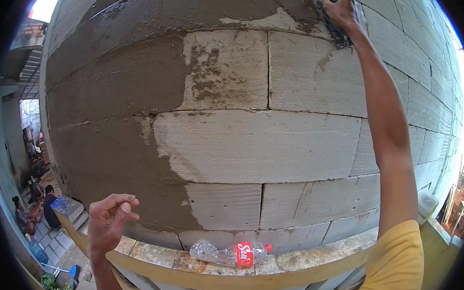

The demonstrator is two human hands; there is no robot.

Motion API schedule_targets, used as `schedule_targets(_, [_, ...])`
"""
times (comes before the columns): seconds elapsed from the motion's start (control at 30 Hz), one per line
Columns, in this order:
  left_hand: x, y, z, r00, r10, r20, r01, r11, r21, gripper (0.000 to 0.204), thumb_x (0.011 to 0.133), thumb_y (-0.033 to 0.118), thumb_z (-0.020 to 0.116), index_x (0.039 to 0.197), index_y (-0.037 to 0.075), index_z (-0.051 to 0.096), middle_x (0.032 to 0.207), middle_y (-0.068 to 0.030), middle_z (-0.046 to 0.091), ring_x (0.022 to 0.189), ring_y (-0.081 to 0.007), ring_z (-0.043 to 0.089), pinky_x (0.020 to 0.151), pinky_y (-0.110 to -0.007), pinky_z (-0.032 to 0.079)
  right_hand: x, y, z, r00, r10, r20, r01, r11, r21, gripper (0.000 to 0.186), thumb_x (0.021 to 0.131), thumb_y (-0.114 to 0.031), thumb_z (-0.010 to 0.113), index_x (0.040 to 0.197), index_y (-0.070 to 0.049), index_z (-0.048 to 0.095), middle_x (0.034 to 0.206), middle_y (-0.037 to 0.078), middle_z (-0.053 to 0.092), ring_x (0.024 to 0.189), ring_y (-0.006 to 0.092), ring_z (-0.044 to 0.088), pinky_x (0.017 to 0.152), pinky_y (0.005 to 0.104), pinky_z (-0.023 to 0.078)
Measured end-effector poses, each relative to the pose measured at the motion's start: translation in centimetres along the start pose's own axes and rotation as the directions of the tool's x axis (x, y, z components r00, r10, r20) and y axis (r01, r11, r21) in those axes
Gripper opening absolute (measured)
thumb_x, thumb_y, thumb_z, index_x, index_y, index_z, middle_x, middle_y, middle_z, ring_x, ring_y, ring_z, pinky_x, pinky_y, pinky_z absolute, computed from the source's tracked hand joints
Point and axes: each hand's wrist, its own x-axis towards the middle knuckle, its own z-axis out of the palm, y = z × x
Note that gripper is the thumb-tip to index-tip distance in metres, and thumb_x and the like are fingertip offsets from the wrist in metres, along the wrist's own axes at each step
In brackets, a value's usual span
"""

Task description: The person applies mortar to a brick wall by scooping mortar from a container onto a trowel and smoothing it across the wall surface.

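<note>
My right arm reaches up to the wall, and my right hand [346,15] is closed around a dark plastering trowel [334,30]. The trowel lies against the wall at the top right, at the edge of the wet mortar [125,81]. My fingers partly hide its handle. The grey-brown mortar covers the wall's left side and top. Bare pale blocks [258,146] show in the middle and on the right. My left hand [111,220] is raised at the lower left, in front of the mortar, fingers loosely bent and apart, holding nothing.
A clear plastic bottle [226,253] with a red label and cap lies on the stained ledge [158,254] at the wall's foot. Below runs a yellow railing [193,279]. Far down on the left, people [50,209] sit near a paved floor and a blue broom [73,271].
</note>
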Motion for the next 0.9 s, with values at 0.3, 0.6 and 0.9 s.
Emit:
schedule_targets(0.3, [-2.1, -3.5, -5.3, 0.955, -0.121, -0.269, 0.141, 0.988, 0.057, 0.023, 0.103, 0.008, 0.057, 0.112, -0.009, 0.069, 0.098, -0.0155, 0.074, 0.079, -0.0156, 0.071, 0.070, -0.028, 0.061, -4.4, -7.5, 0.6, 0.953, -0.298, -0.062, 0.304, 0.919, 0.251, 0.042, 0.086, -0.037, 0.066, 0.070, 0.002, 0.071, 0.066, 0.019, 0.070, 0.061, 0.0313, 0.070, 0.063, 0.0455, 0.054])
schedule_targets(0.6, [5.2, 2.0, 2.4, 0.994, 0.103, 0.042, -0.103, 0.995, -0.010, 0.022, 0.099, 0.007, 0.061, 0.110, -0.009, 0.071, 0.097, -0.0151, 0.075, 0.080, -0.0214, 0.076, 0.071, -0.030, 0.060, -0.9, -11.9, 4.3, 0.959, -0.218, -0.182, 0.248, 0.955, 0.161, 0.035, 0.090, -0.033, 0.064, 0.099, -0.002, 0.077, 0.099, 0.023, 0.075, 0.098, 0.0384, 0.074, 0.087, 0.0479, 0.058])
schedule_targets(0.9, [-4.9, -8.6, -9.0, 0.941, -0.182, -0.285, 0.231, 0.962, 0.148, 0.022, 0.102, 0.006, 0.056, 0.112, -0.009, 0.068, 0.091, -0.0144, 0.074, 0.073, -0.0165, 0.072, 0.067, -0.028, 0.059, 4.9, 6.8, 3.3, 0.890, 0.109, -0.443, -0.136, 0.990, -0.030, 0.040, 0.088, -0.038, 0.063, 0.097, -0.001, 0.076, 0.099, 0.023, 0.075, 0.099, 0.0391, 0.073, 0.085, 0.0482, 0.057])
